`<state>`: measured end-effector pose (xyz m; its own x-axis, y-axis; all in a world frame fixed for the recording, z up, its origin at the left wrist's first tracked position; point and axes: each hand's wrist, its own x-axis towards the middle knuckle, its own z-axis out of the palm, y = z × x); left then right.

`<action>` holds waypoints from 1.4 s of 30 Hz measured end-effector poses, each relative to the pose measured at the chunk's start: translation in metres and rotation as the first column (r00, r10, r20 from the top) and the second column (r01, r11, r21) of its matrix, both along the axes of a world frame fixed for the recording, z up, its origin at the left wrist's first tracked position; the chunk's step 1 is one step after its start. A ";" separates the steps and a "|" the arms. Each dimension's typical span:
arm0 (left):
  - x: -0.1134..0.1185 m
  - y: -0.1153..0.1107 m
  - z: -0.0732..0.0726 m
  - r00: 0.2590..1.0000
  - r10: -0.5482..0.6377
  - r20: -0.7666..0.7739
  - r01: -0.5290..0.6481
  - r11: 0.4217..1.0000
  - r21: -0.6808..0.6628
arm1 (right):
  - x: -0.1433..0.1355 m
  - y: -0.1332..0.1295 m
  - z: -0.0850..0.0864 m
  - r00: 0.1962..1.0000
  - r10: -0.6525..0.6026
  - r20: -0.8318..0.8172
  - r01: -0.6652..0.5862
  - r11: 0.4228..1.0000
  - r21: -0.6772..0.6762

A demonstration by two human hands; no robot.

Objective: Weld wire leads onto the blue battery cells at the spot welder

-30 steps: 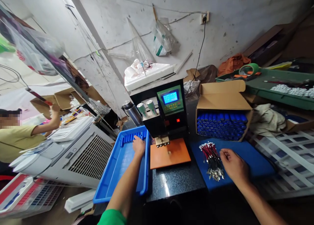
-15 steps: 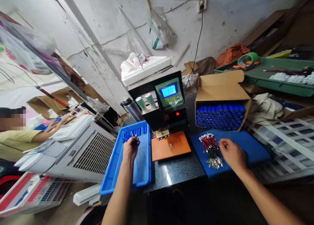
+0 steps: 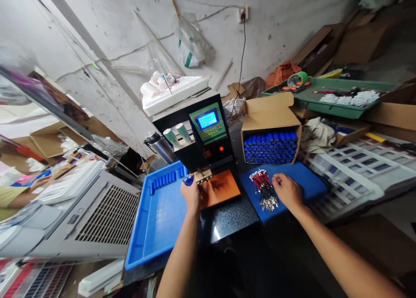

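My left hand (image 3: pixel 191 197) is closed around a blue cylindrical battery cell (image 3: pixel 187 179), just left of the spot-welding head (image 3: pixel 203 175) and at the edge of the orange plate (image 3: pixel 225 189). Several more blue cells (image 3: pixel 164 180) lie in a row at the far end of the blue tray (image 3: pixel 162 224). On the blue mat (image 3: pixel 302 176), my right hand (image 3: pixel 287 192) rests with curled fingers beside a bundle of red and black wire leads (image 3: pixel 267 196) with white connectors. Whatever its fingertips pinch, if anything, is hidden.
The black welding machine (image 3: pixel 224 159) has a lit screen (image 3: pixel 207 119). Behind the mat stands a cardboard box (image 3: pixel 269 120) packed with blue cells. A metal flask (image 3: pixel 161 147) is left of the machine. A co-worker's arm (image 3: pixel 22 198) shows at far left, beyond an air cooler (image 3: pixel 104 215).
My left hand has moved right, from above the blue tray to the welding head, with the blue cell. My right hand stays beside the wire leads. The whole view has shifted.
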<state>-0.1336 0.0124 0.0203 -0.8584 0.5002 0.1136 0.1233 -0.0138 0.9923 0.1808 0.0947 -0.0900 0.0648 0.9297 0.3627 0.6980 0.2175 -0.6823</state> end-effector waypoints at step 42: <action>-0.025 0.005 0.005 0.895 -0.348 -0.281 0.290 0.929 -0.230 | 0.002 0.004 0.007 1.000 0.014 -0.024 -0.014 1.000 -0.005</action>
<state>-0.1589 0.0173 0.0256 -0.5844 0.7776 0.2319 0.4443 0.0674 0.8933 0.1826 0.0983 -0.0833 0.0602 0.9324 0.3564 0.6783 0.2238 -0.6999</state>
